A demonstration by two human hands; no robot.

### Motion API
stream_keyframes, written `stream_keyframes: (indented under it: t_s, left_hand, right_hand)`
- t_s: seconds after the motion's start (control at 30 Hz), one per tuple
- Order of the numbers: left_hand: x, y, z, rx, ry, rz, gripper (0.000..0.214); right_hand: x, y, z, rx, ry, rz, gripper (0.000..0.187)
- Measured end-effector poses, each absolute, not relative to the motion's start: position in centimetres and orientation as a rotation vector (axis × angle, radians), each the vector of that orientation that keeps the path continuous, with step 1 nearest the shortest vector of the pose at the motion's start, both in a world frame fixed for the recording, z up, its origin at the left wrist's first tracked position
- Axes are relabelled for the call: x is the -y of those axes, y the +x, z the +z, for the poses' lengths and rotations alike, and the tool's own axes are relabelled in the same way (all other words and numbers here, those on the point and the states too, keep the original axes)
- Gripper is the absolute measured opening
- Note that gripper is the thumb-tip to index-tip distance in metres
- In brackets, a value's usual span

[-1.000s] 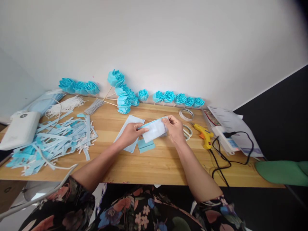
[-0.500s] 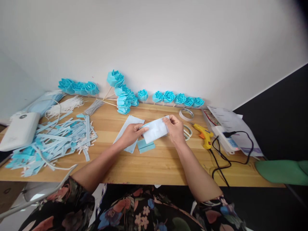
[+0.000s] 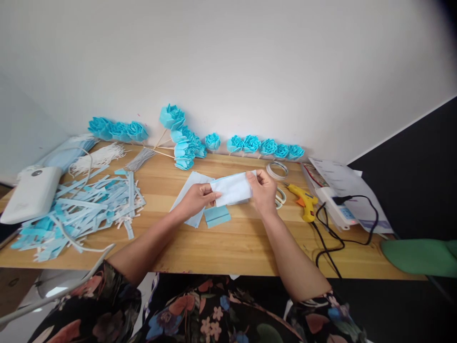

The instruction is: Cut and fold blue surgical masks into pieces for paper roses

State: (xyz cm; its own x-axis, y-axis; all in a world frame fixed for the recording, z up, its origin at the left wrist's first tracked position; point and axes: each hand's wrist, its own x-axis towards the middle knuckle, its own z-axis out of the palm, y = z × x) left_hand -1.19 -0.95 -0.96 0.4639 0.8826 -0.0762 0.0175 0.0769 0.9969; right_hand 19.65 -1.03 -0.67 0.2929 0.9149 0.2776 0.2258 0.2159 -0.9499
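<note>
A pale blue-white sheet of mask fabric (image 3: 233,188) is stretched between my two hands above the table. My left hand (image 3: 198,200) pinches its left end between thumb and fingers. At the opposite end, my right hand (image 3: 263,190) grips the upper right corner. Under and beside my left hand lie larger light-blue fabric sheets (image 3: 195,179). A small blue folded fabric piece (image 3: 217,217) rests on the wood just below the held sheet. Scissors (image 3: 281,197) lie by my right hand, partly hidden by it.
Blue fabric flowers (image 3: 184,147) line the wall. Cut strips (image 3: 96,205) are heaped at left, near a white device (image 3: 33,194) and grey wires (image 3: 141,159). To the right are a tape roll (image 3: 277,170), a yellow glue gun (image 3: 304,202), a power strip (image 3: 337,209) and a green chair (image 3: 417,257).
The held sheet has turned closer to level and shifted slightly right. My right hand has moved a little right, and both hands keep their grip.
</note>
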Motion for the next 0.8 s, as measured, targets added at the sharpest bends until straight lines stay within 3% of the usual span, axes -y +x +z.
stream_keyframes:
  t_s: [0.33, 0.8]
  left_hand:
    - [1.2, -1.4, -0.2, -0.99, 1.532, 0.852, 0.046]
    - [0.7, -1.5, -1.4, -0.998, 1.564, 0.827, 0.039]
  right_hand:
    - [1.1, 19.7, -0.7, 1.168, -1.244, 0.703, 0.041]
    - [1.3, 19.8, -0.5, 1.273, -1.285, 0.556, 0.036]
